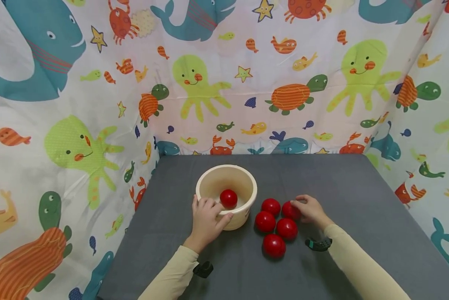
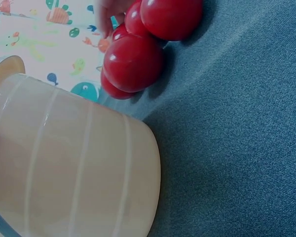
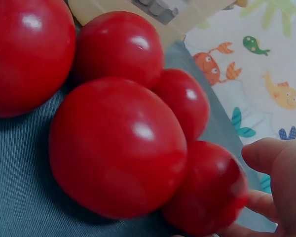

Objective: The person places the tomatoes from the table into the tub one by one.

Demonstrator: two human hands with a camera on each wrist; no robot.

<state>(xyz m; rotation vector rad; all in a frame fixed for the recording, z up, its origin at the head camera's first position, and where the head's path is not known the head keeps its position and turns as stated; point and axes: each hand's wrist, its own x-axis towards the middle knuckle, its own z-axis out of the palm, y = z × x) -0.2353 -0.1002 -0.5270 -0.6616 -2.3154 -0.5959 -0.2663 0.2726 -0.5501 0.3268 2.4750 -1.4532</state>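
Note:
In the head view my left hand [image 1: 205, 218] grips the near left rim of a cream bucket [image 1: 241, 216], thumb along the front of it. One red ball [image 1: 229, 199] lies inside the bucket. My right hand [image 1: 311, 210] holds another red ball [image 1: 291, 211] at the right of a tight cluster, fingers curled about its right side. The right wrist view shows fingers [image 3: 261, 203] against that ball [image 3: 207, 190], which still sits among the others. Beside it are several more red balls, the nearest ball [image 1: 274, 246] at the front of the group.
The dark grey tabletop [image 1: 164, 233] stretches beneath everything. A curtain [image 1: 224, 100] printed with sea animals hangs at the back, with more of it along the left and right sides. Black bands [image 1: 203, 269] sit at both wrists.

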